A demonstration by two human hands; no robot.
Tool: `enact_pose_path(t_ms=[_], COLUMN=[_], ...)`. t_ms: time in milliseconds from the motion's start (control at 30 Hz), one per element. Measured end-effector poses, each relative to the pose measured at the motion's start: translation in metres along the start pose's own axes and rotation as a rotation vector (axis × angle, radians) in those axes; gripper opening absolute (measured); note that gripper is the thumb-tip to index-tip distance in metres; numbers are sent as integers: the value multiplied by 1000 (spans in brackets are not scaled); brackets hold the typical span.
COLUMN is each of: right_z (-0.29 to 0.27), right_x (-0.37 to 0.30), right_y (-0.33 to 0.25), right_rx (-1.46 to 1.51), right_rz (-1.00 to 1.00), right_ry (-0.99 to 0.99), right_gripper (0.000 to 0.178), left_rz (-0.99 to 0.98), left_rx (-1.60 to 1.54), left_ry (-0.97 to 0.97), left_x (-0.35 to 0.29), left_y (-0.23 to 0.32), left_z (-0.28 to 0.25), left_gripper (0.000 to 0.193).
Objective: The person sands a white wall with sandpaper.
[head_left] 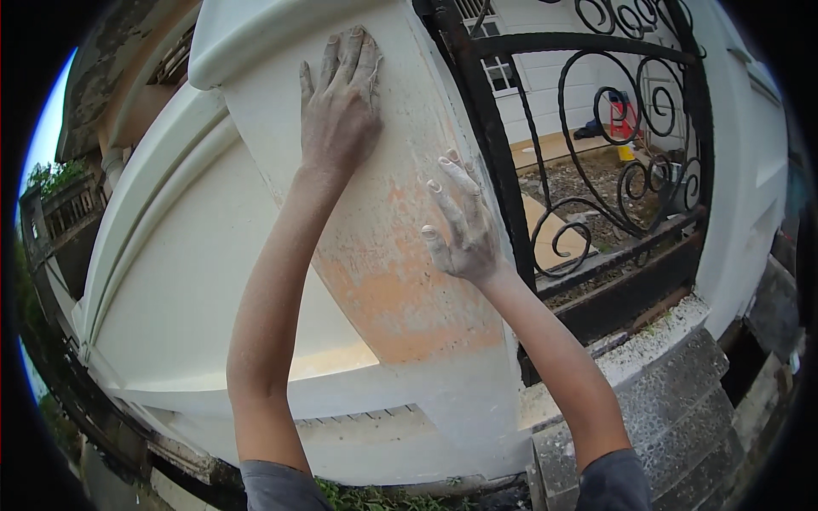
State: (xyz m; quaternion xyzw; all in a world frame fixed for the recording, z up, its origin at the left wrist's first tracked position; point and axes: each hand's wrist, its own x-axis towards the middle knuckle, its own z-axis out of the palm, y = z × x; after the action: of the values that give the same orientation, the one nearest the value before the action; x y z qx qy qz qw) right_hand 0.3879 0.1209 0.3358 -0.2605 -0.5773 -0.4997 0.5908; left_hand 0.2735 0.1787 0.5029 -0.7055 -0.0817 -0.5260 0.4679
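Observation:
My left hand (342,119) lies against the upper part of a pale wall pillar (426,298), its dusty fingers stretched upward and slightly apart. Along its index finger runs a thin, ragged pale edge; what lies under the palm is hidden. Lower and to the right, my right hand (467,234) is at the pillar's edge beside the gate. White dust coats its spread fingers, and nothing shows in them. The pillar's face is patchy, with worn white paint over an orange-peach layer, strongest across its lower middle.
A black wrought-iron gate (588,162) with scrolls stands right of the pillar. Behind it are a red object (624,119), a yellow container (626,152) and rough ground. Stone steps (656,409) lie at lower right. A cream wall panel (204,281) extends left.

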Motion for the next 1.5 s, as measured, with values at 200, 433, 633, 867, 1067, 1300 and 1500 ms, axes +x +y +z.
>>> enact_pose_path(t_ms=[200,433,633,867,1067,1300,1500], right_z=[-3,2,0,0,0,1,3], right_x=[-2,-1,-6,-2,-7,-5,-5], right_y=[7,3,7,2,3,2,5], right_rx=[-39,38,-38,-23,-26,-8,-37], right_rz=[-48,-7,-28,-55,-46,-57,-93], right_ry=[8,31,55,-1,12,-11,-1], right_gripper=[49,48,51,50,50,51,48], left_rz=[195,52,235,62,291,69,276], left_rx=[-398,-52,-285,-58,-265,-119,-114], left_ry=[-217,-7,-271,-12,-241,24,-260], left_x=[-88,4,-69,8,-54,14,-56], left_y=[72,13,64,18,56,9,34], left_z=[0,7,0,5,3,9,-1], left_gripper=[56,54,50,52,54,53,52])
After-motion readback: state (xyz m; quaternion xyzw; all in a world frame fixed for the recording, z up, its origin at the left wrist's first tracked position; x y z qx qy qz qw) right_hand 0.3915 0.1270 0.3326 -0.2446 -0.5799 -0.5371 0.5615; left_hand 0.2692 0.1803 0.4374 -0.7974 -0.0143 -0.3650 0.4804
